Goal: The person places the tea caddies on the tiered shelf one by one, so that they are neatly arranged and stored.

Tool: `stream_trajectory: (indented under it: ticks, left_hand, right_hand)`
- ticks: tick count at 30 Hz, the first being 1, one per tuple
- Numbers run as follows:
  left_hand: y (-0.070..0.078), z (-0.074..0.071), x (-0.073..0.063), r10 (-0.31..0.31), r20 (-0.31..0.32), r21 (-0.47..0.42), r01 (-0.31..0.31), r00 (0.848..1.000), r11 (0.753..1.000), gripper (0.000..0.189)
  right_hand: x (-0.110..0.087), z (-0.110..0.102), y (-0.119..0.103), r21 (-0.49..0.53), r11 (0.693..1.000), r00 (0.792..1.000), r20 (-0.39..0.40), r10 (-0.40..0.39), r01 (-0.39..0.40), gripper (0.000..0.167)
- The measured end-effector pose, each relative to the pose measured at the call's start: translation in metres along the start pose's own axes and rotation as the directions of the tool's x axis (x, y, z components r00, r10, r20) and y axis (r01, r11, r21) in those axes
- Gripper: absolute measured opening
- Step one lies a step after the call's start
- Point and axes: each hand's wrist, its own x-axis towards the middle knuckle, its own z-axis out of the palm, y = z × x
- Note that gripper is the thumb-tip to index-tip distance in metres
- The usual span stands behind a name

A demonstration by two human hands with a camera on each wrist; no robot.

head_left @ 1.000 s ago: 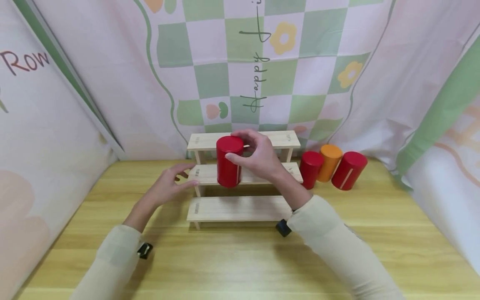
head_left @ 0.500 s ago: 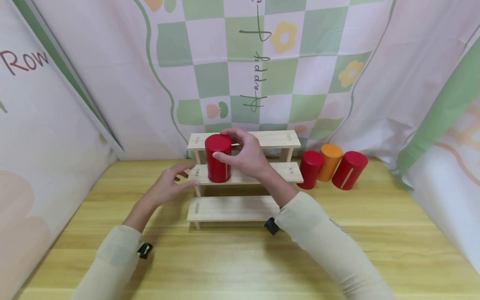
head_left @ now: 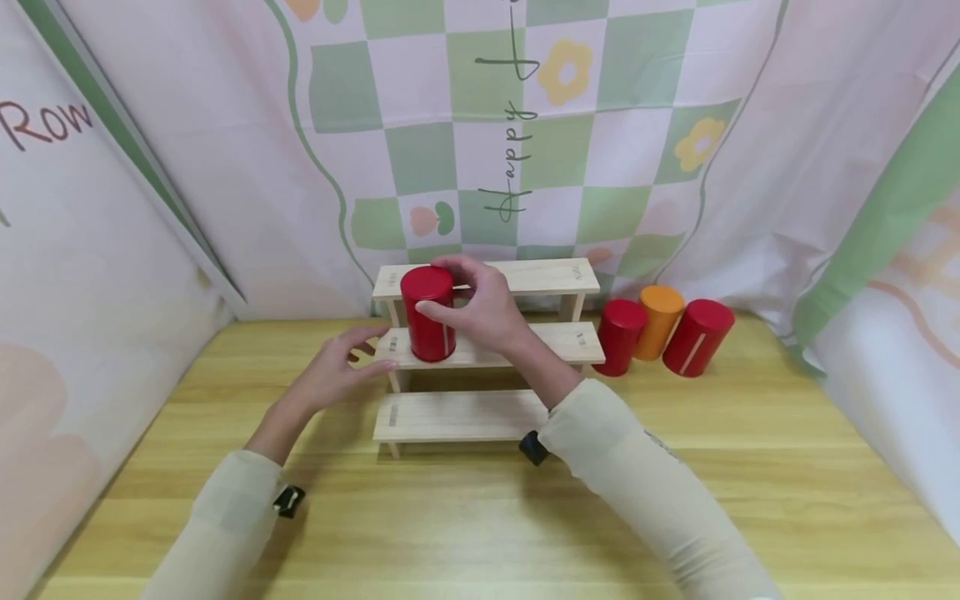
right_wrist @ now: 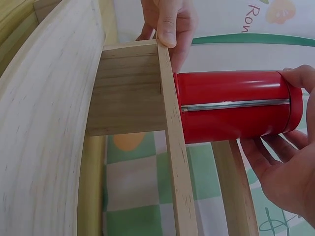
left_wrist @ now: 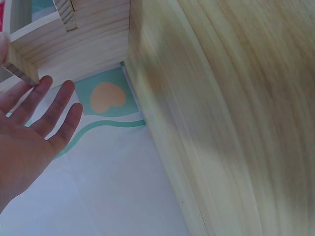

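A red tin canister (head_left: 429, 315) stands upright on the middle board of a three-tier wooden stand (head_left: 459, 417), near its left end. My right hand (head_left: 483, 310) grips the canister around its upper part, thumb in front and fingers behind. In the right wrist view, the canister (right_wrist: 231, 105) shows a pale stripe down its side, and its base meets the board. At the left end of that same board, my left hand (head_left: 336, 371) pinches the wood between thumb and fingers. The left wrist view has this hand (left_wrist: 29, 128) at the board's end, other fingers spread.
Right of the stand, on the wooden table (head_left: 420, 533), are a red canister (head_left: 621, 337), an orange canister (head_left: 660, 323) and another red canister (head_left: 699, 337). A printed curtain (head_left: 487, 150) hangs close behind the stand, with cloth on both sides.
My right hand has carried the red canister leftward along the middle board and slightly back, bringing it to the board's left end. The left hand stays at the same place on the stand.
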Motion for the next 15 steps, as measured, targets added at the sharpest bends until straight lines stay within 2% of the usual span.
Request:
stream_trajectory:
  ticks: [15]
  left_hand:
    - [-0.0005, -0.0009, 0.0001, -0.005, 0.000, 0.011, 0.005, 1.000, 1.000, 0.059]
  right_hand:
    - [0.0028, 0.0021, 0.0002, 0.002, 1.000, 1.000, 0.016, 0.025, -0.025, 0.059]
